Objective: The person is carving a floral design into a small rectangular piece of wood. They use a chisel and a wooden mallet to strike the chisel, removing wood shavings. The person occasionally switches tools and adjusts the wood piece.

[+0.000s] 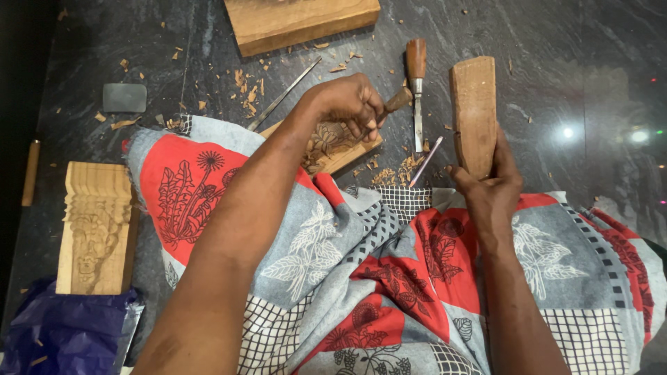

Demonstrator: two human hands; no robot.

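While the left hand (351, 104) is clenched around a brown wooden-handled chisel (397, 101), the tool's long axis runs on a slant from upper right to lower left, its handle end sticking out past the fingers toward the upper right and its blade end hidden under the hand, pointing down at a small pale carved wooden panel (333, 147). That panel lies on the dark stone floor (570, 62) just beyond the knees, touching the edge of the grey, red and white patterned cloth (347, 278) over the person's lap, its long side also slanted from lower left to upper right. The right hand (490, 191) has its grip closed on the lower end of a flat brown wooden mallet block (474, 104), which stands nearly upright in view, its long axis running away from the person. Between the two hands lie a second wooden-handled chisel (416, 90), pointing blade-down toward the person, and a thin metal rod (425, 161). A long slim metal tool (281, 96) lies slanted to the left of the panel, amid scattered wood chips (246, 94). A tall carved pale wood block (94, 226) rests at far left.
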